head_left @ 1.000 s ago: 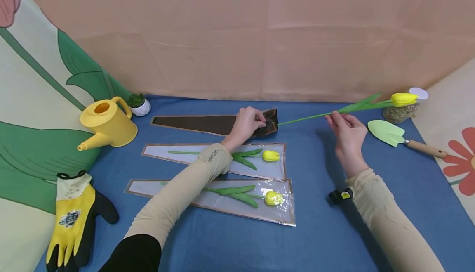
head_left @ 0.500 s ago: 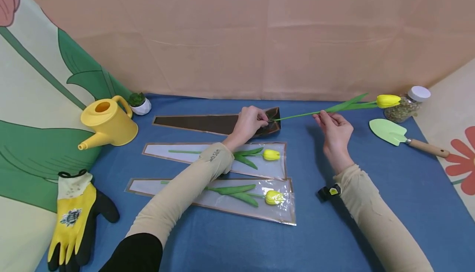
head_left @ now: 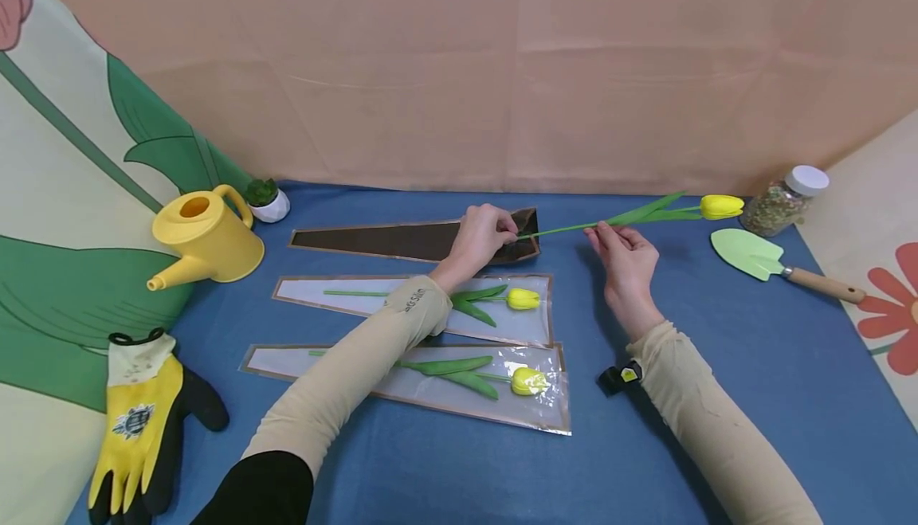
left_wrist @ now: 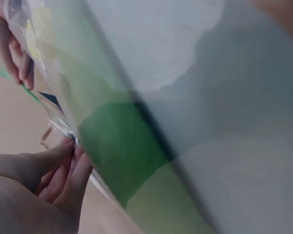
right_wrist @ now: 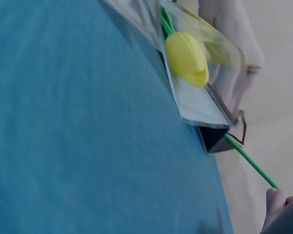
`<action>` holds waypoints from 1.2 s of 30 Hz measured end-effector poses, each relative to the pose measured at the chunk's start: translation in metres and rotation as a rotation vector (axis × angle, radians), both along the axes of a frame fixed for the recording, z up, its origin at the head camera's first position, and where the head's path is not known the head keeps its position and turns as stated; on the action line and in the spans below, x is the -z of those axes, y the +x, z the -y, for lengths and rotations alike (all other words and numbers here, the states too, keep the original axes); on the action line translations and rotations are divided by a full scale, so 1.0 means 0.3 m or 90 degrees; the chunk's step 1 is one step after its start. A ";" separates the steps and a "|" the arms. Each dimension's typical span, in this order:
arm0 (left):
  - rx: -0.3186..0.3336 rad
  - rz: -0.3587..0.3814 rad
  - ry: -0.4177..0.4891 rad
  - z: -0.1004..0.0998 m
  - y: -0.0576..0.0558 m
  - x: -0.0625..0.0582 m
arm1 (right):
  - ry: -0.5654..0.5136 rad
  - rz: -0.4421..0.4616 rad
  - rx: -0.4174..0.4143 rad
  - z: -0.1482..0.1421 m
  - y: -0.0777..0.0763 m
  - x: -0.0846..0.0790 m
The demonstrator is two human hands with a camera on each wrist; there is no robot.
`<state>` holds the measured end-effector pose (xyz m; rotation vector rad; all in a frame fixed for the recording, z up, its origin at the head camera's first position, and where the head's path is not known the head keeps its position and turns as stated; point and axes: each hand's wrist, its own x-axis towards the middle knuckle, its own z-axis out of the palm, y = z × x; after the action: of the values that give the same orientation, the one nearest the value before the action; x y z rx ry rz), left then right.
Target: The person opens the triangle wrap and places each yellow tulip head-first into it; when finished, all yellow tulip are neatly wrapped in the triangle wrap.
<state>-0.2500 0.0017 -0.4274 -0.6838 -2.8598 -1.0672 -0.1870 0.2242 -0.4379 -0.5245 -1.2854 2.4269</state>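
Note:
My left hand [head_left: 476, 242] pinches the wide, open end of a dark-backed clear flower sleeve [head_left: 373, 241] lying at the back; in the left wrist view, thumb and fingertips [left_wrist: 71, 146] meet on its film edge. With fingertips, my right hand [head_left: 625, 274] pinches the green stem of a yellow tulip [head_left: 721, 206], its bloom pointing right. The stem's lower end reaches inside the sleeve's mouth, as the right wrist view shows of the stem [right_wrist: 254, 165]. Two white-backed sleeves lie nearer, the middle one [head_left: 538, 326] and the front one [head_left: 466, 402], each holding a yellow tulip.
A yellow watering can [head_left: 208, 238], a small potted plant [head_left: 268, 201] and a yellow-black glove [head_left: 143, 421] are at the left. To the right stand a white-lidded jar [head_left: 778, 205] and a green trowel [head_left: 749, 254] with a wooden handle. Blue cloth [head_left: 459, 477] covers the table.
My right hand has moved left with the tulip, and the stem has slid into the sleeve's mouth. My left hand has stayed on the sleeve's edge.

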 end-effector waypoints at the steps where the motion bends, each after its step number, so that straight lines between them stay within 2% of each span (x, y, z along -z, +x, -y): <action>1: 0.002 -0.001 0.002 0.000 -0.001 -0.001 | -0.003 0.002 -0.004 0.005 -0.001 0.002; 16: 0.011 -0.012 -0.024 -0.006 0.000 -0.021 | 0.001 0.038 -0.060 0.059 -0.013 0.011; 26: 0.016 -0.015 -0.030 -0.011 0.005 -0.031 | -0.002 0.075 -0.142 0.063 -0.018 0.008; 32: 0.022 -0.017 -0.039 -0.018 0.005 -0.038 | -0.046 0.098 -0.195 0.071 -0.023 0.000; 36: 0.021 -0.023 -0.037 -0.016 0.009 -0.043 | -0.052 0.108 -0.209 0.097 -0.024 -0.008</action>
<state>-0.2472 0.0066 -0.4144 -0.7482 -2.8689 -0.9685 -0.1941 0.1951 -0.4356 -0.5930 -1.4443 2.7633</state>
